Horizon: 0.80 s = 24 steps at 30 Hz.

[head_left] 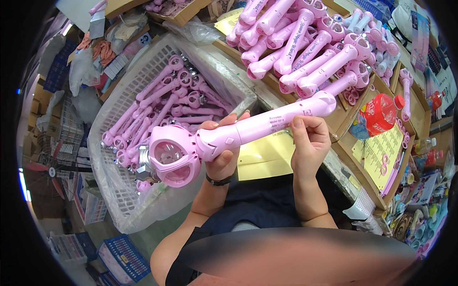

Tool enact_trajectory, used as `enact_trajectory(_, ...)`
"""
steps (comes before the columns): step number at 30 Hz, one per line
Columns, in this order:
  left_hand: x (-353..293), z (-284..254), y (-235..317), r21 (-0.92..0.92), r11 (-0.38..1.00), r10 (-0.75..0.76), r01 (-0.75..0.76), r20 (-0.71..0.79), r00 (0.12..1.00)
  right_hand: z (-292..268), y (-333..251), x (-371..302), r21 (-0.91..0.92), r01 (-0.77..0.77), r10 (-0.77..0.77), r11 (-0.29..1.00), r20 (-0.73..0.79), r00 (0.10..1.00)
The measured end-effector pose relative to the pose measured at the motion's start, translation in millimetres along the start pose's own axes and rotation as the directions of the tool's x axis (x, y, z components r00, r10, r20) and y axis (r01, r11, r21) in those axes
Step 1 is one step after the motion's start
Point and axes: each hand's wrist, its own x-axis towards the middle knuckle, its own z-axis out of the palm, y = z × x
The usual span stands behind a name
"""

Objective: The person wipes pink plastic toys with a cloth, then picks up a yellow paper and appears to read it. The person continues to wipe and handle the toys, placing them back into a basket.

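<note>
A large pink toy wand (257, 125) lies across the middle, its round head with clear windows at the left and its handle slanting up to the right. My left hand (220, 159) is closed around it just below the head, palm underneath. Against the handle's lower edge, beside some dark print, my right hand (309, 143) is closed, thumb and curled fingers pinching there. Whether a small piece is also between those fingers cannot be seen. Silvery metallic parts (144, 164) show at the outer end of the wand's head. Below the handle lies a yellow sheet (265, 159).
At left stands a white plastic basket (110, 190) lined with clear film, holding several pink wands (164, 102). More pink wands (298, 43) are piled on the bench at upper right. A red-labelled bottle (377, 114) and a printed yellow sheet (379, 157) lie in the tray at right.
</note>
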Motion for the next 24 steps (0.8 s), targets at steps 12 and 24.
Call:
enact_trajectory(12, 0.4, 2.2, -1.4, 0.043, 0.999, 0.020, -0.020, 0.000, 1.000, -1.3, 3.4, 0.2, -0.041, 0.000, 0.000, 0.999, -0.003, 1.000)
enact_trajectory(24, 0.5, -1.9, 16.7, 0.212, 0.976, 0.031, -0.046, 0.072, 0.997, -24.4, 12.2, 14.9, -0.647, 0.272, -0.357, 0.713, -0.001, 0.934)
